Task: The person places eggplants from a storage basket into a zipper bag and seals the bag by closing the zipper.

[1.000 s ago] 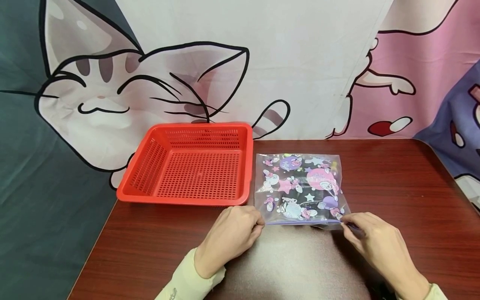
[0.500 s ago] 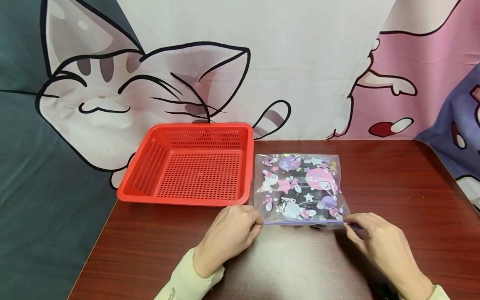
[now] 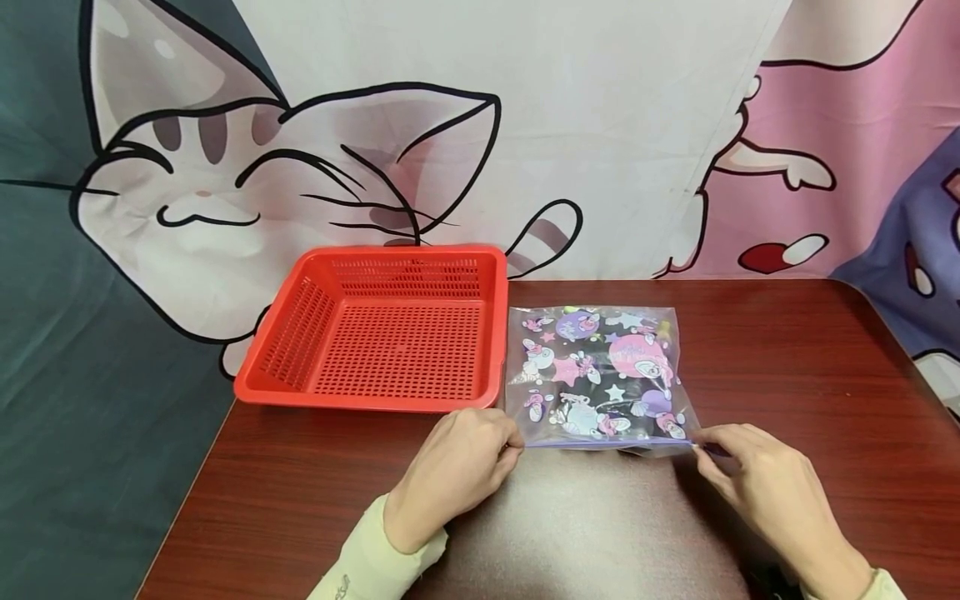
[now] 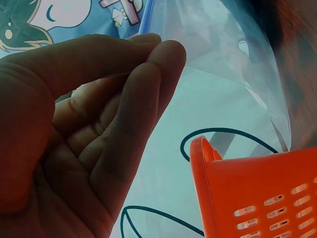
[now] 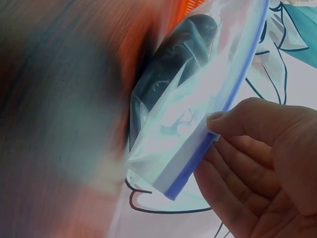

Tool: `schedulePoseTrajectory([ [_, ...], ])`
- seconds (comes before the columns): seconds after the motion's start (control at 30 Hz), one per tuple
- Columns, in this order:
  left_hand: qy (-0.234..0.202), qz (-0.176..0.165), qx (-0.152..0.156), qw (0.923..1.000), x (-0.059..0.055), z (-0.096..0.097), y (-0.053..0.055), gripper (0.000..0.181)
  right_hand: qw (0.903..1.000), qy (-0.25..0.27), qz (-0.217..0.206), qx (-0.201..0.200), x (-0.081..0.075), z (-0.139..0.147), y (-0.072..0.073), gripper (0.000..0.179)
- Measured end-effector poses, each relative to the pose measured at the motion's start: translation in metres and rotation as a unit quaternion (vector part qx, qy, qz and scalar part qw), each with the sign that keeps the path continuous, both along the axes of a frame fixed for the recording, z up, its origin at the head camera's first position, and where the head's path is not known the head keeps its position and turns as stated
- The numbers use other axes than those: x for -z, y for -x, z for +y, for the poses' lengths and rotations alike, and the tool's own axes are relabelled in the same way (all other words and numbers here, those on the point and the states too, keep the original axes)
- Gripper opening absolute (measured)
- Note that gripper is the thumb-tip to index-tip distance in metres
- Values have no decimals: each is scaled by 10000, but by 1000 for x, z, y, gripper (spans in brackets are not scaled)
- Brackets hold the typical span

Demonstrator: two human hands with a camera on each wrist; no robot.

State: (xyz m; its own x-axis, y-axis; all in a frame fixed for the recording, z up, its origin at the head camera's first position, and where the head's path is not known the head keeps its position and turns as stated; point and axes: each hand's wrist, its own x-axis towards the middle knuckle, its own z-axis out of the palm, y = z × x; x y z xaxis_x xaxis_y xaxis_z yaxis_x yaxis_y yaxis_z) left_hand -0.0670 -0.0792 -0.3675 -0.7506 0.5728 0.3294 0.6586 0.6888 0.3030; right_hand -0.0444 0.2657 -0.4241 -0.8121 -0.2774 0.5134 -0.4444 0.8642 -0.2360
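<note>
A clear zipper bag (image 3: 566, 371) with pink, purple and white cartoon prints lies on the table, its purple zip edge toward me. Something dark (image 5: 176, 62) is inside it, its kind not plain through the plastic. My left hand (image 3: 465, 462) pinches the near left corner of the bag between thumb and fingertips, also seen in the left wrist view. At the right end of the zip, my right hand (image 3: 765, 483) pinches the purple edge. In the right wrist view, a small slider (image 5: 214, 136) sits on the zip under the thumb.
A red plastic basket (image 3: 401, 400) with perforated walls stands left of the bag, close to its edge. The dark red-brown wooden table (image 3: 825, 392) runs back to a hanging cloth (image 3: 622, 125) printed with cartoon animals.
My right hand has slid a little to the right along the zip edge. The bag has shifted very slightly left. My left hand keeps its pinch on the corner, moving barely left.
</note>
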Motion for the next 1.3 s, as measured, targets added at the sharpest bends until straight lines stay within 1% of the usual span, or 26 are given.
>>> schedulePoseTrajectory([
  [0.37, 104, 5, -48, 9999, -3, -1, -1, 23, 10000, -51, -26, 56, 0, 5, 1, 24],
  [0.83, 62, 67, -43, 9999, -4, -1, -2, 24, 9995, -85, -218, 228, -3, 10, -2, 27],
  [1.03, 118, 4, -56, 9999, -5, -1, -2, 24, 9994, -119, -248, 202, -1, 14, -2, 27],
  [1.3, 167, -58, -122, 9998, -7, 0, -3, 21, 9996, -83, -176, 222, 0, 19, 0, 26],
])
